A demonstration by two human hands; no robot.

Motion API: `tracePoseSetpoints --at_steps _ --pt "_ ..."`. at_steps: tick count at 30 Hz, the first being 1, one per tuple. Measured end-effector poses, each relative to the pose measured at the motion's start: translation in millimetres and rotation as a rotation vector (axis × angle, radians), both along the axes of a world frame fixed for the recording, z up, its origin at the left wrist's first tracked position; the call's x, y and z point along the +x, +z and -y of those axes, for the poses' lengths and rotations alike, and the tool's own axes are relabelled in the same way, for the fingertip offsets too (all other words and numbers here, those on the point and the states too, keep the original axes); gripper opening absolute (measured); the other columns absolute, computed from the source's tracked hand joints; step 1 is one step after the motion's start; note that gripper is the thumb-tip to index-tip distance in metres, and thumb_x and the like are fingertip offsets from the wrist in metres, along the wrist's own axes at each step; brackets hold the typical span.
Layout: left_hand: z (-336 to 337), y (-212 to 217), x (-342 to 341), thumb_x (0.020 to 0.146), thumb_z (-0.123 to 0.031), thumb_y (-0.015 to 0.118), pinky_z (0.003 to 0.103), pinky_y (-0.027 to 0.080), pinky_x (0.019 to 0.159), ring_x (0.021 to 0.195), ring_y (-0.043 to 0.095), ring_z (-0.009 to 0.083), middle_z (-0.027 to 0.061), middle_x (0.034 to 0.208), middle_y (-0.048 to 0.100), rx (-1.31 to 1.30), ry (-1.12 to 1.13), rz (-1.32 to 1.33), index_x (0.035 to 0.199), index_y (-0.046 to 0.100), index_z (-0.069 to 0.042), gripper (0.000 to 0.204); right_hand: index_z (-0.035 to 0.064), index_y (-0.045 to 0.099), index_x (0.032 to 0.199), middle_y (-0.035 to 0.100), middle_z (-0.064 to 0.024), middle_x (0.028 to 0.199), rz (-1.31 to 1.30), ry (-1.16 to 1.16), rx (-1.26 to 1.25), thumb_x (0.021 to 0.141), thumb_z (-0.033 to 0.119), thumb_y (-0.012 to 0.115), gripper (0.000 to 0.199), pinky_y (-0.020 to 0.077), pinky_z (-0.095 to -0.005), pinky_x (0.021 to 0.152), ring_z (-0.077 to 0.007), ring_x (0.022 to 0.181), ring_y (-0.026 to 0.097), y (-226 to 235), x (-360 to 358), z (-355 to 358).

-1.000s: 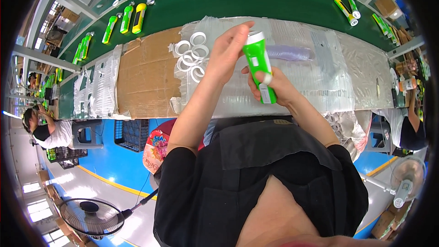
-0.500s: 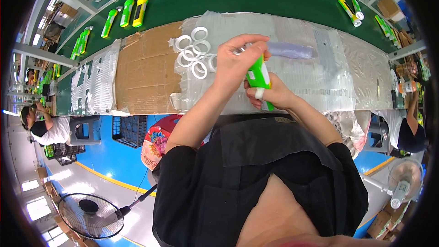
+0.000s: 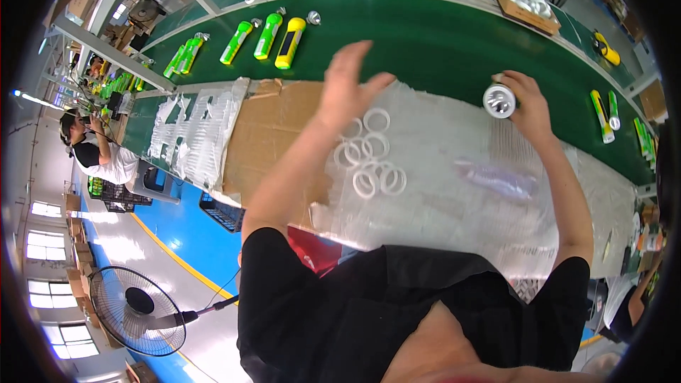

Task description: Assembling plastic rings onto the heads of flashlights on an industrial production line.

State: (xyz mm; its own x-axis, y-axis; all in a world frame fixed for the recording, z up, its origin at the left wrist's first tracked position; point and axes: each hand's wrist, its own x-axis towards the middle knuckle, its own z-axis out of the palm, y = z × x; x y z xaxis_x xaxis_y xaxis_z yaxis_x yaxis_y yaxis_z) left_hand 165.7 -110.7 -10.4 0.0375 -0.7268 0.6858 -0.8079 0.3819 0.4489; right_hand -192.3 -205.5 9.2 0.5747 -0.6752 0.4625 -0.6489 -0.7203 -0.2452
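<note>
My right hand (image 3: 530, 108) is wrapped around a flashlight above the near edge of the green conveyor belt (image 3: 433, 42). The flashlight's round white rim and shiny reflector (image 3: 499, 101) face me, while its body is hidden behind. My left hand (image 3: 347, 89) is raised over the belt's near edge, fingers stretched and thumb apart, slightly blurred, holding nothing. Several white rings (image 3: 355, 184) lie loosely piled on the plastic-covered worktop (image 3: 440, 206), below my left hand. A stack of clear lilac plastic film pieces (image 3: 500, 179) rests to their right.
Green flashlights (image 3: 268, 35) and a yellow flashlight (image 3: 290, 44) with loose reflectors lie on the belt at left. More yellow flashlights (image 3: 601, 115) are at right. Across the belt stands a carton (image 3: 521, 14) of white rings. Co-workers sit at both sides; a fan (image 3: 140, 308) stands behind left.
My hands have parted. The right hand has carried the green flashlight forward and right to the belt, turning its head toward me; the left has let go and reached forward-left. The view has shifted.
</note>
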Motion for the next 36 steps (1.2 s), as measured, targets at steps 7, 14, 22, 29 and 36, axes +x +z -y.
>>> tracePoseSetpoints --at_steps 7,14,22,29,36 --pt "72.5 -58.5 181.4 0.079 -0.052 0.071 0.052 0.041 0.099 0.126 0.046 0.0359 0.0204 0.137 0.045 0.518 0.841 0.286 0.146 0.032 -0.013 0.086 0.0230 0.055 0.129 0.046 -0.0040 0.143 0.015 -0.467 -0.136 0.078 -0.005 0.062 0.058 0.0499 -0.0378 0.095 -0.0292 0.121 0.054 -83.7 -138.0 184.4" --pt "86.6 -80.2 184.0 0.089 -0.027 0.064 0.048 0.046 0.092 0.110 0.054 0.0392 0.0206 0.115 0.057 0.428 0.644 0.066 0.149 0.022 -0.014 0.074 0.0090 0.053 0.131 0.047 -0.0117 0.141 -0.141 -0.539 -0.116 0.079 -0.011 0.047 0.056 0.0425 -0.0408 0.104 -0.0340 0.125 0.049 -76.0 -239.1 186.6" --pt "20.8 -22.6 -26.6 0.093 -0.014 0.063 0.026 0.043 0.071 0.079 0.049 0.0110 0.0042 0.092 0.054 0.335 -0.226 -0.632 0.150 0.023 -0.007 0.069 0.0057 0.062 0.121 0.068 -0.0043 0.102 0.734 0.103 0.807 0.096 0.008 0.056 0.026 0.0533 -0.0263 0.077 -0.0115 0.090 0.064 -24.6 -18.7 -7.8" --pt "-101.9 -12.7 -159.9 0.088 -0.008 0.065 0.031 0.048 0.080 0.094 0.060 0.0202 0.0156 0.111 0.060 0.436 -0.611 -0.433 0.146 0.030 -0.006 0.067 0.0004 0.055 0.112 0.066 -0.0103 0.098 1.208 0.028 0.931 0.088 0.026 0.066 0.037 0.0495 -0.0320 0.081 -0.0168 0.089 0.062 -0.3 39.2 -142.4" --pt "-87.0 14.5 -156.2 0.092 -0.015 0.061 0.034 0.048 0.085 0.103 0.060 0.0262 0.0155 0.114 0.062 0.061 -0.580 -0.264 0.122 0.059 -0.003 0.033 0.0039 0.044 0.121 0.059 -0.0108 0.088 1.003 0.241 1.221 0.079 0.027 0.065 0.052 0.0460 -0.0335 0.070 -0.0195 0.076 0.058 -8.5 7.8 -217.0"
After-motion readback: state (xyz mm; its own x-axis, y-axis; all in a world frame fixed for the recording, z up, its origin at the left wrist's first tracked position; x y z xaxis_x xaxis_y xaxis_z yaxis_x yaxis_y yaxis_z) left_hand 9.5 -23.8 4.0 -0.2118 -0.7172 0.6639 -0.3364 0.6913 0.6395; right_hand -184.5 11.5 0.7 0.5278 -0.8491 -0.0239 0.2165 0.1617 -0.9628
